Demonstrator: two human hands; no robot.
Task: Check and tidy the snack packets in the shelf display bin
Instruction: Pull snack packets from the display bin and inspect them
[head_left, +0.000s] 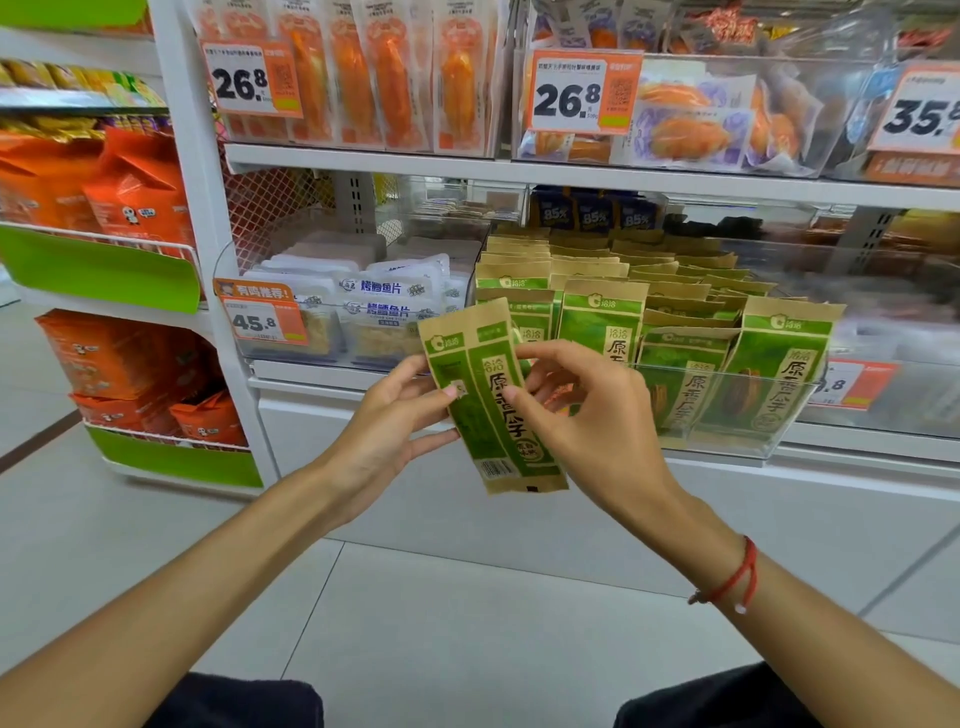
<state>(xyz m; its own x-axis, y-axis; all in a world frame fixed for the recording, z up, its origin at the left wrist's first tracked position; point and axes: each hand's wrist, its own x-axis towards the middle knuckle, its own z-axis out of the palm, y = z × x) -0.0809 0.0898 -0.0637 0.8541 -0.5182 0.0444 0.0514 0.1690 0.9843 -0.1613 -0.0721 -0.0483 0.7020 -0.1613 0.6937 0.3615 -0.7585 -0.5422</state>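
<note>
The left hand (387, 415) is gripping a green and tan snack packet (491, 400) from behind its left edge, thumb curled onto the front; the right hand (587, 410) is pinching the packet's right edge between thumb and forefinger, the other fingers spread loosely; the packet is hanging tilted in open air in front of the shelf, clear of the clear display bin (727, 441), its bottom edge well above the tiled floor (415, 597).

The bin is sitting on the lower shelf, its front wall projecting past the shelf edge (883, 447); inside it more matching packets (602, 322) are standing in rows, three plainly visible along the front and many more stacked behind, too overlapped for counting; a gap is showing at the front left of the bin, just behind the held packet.

Just left, a second bin is holding white fish-slice packets (384, 301); a price tag reading 45.8 (260, 322) is hanging on its front; two tags reading 26.8 (582, 93) are hanging above.
</note>
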